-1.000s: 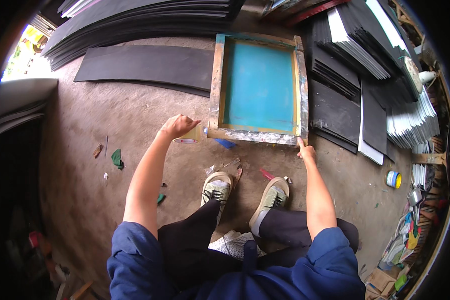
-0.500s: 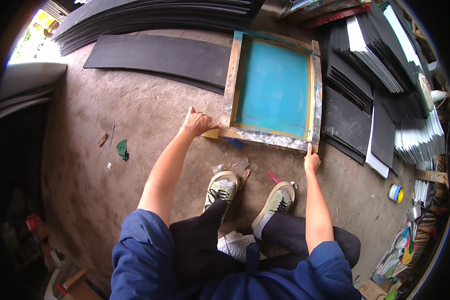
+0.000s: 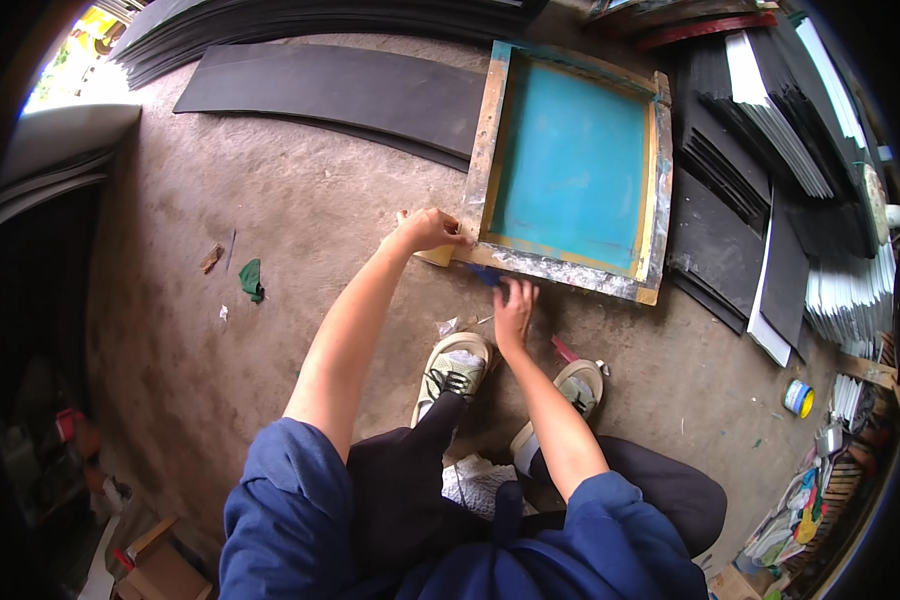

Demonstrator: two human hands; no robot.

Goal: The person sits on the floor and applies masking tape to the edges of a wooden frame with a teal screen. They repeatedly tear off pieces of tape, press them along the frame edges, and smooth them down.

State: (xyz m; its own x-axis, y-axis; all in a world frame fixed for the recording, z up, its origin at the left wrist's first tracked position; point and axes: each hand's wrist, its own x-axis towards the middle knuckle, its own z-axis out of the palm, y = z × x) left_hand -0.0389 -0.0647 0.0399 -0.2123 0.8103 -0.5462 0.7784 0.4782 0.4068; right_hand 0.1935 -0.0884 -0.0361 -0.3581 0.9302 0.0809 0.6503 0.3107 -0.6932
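Note:
A screen-printing frame [image 3: 560,262] with blue-green mesh [image 3: 575,165] and paint-stained wooden sides lies ahead of me, slightly tilted in view. At its near left corner is my left hand [image 3: 428,232], its fingers bent and touching the wood. Below that hand a pale yellow piece [image 3: 437,256] shows, partly covered by the fingers. My right hand [image 3: 514,312] is off the frame, just in front of its near edge, fingers apart. Beside its fingertips a dark blue piece [image 3: 485,274] sticks out from under the frame; whether they touch it I cannot tell.
Long black sheets [image 3: 330,95] lie left of the frame, with more black and white sheets [image 3: 760,180] stacked on the right. A green scrap [image 3: 251,280] and a red strip [image 3: 564,348] lie on the concrete floor. A blue-and-yellow tin [image 3: 799,397] stands at the right.
My right hand has let go of the frame's near right corner and moved left to the blue piece. The left hand's fingers have bent more at the left corner.

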